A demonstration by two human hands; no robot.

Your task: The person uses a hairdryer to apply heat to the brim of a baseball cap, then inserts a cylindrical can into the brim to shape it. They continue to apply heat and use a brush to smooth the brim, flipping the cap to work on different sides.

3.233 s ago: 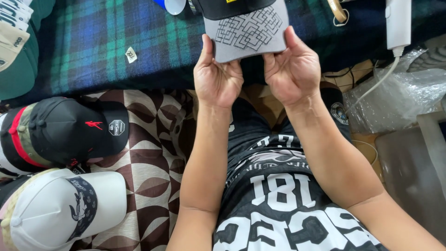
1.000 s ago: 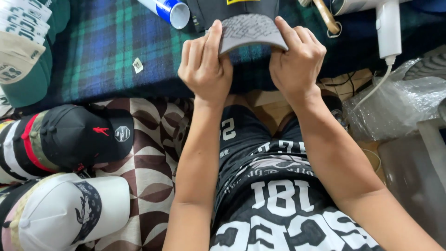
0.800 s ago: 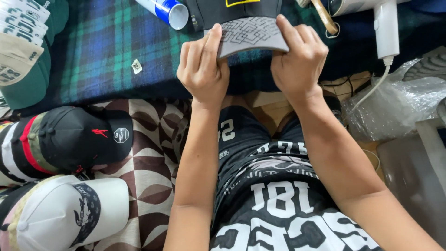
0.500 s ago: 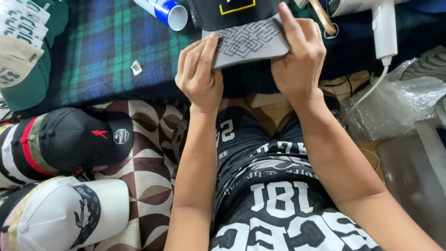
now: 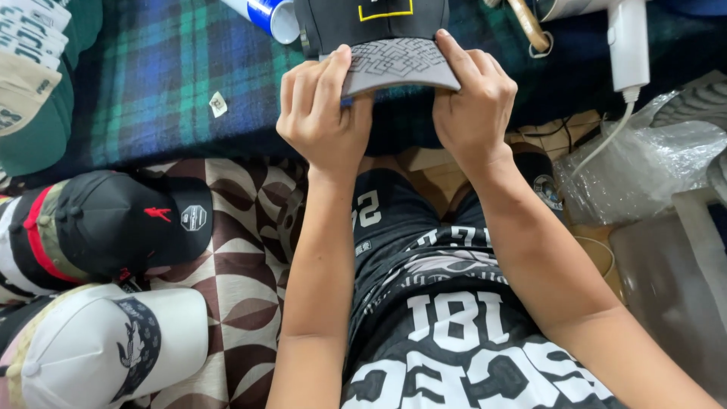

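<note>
At the far left edge, a pile of caps in green and cream [image 5: 34,91] lies on the plaid blanket [image 5: 151,83]. Below it, a black cap with a red emblem [image 5: 121,227] rests on a brown-and-cream patterned cloth [image 5: 242,265], and a white cap with a dark printed brim [image 5: 106,348] sits just beneath that. A small white tag [image 5: 218,104] lies on the blanket, and a blue-and-white tube [image 5: 265,15] pokes in at the top.

The left hand [image 5: 322,121] is closed on the left edge of a black cap's grey patterned brim [image 5: 397,64], fingers curled over the top. The right hand [image 5: 473,106] clamps the brim's right edge, fingers on top. The black cap with a yellow outline patch [image 5: 371,19] is held above the person's lap, over the blanket's edge.

To the right, a white appliance with a cord [image 5: 628,45] hangs near crumpled clear plastic [image 5: 644,167].
</note>
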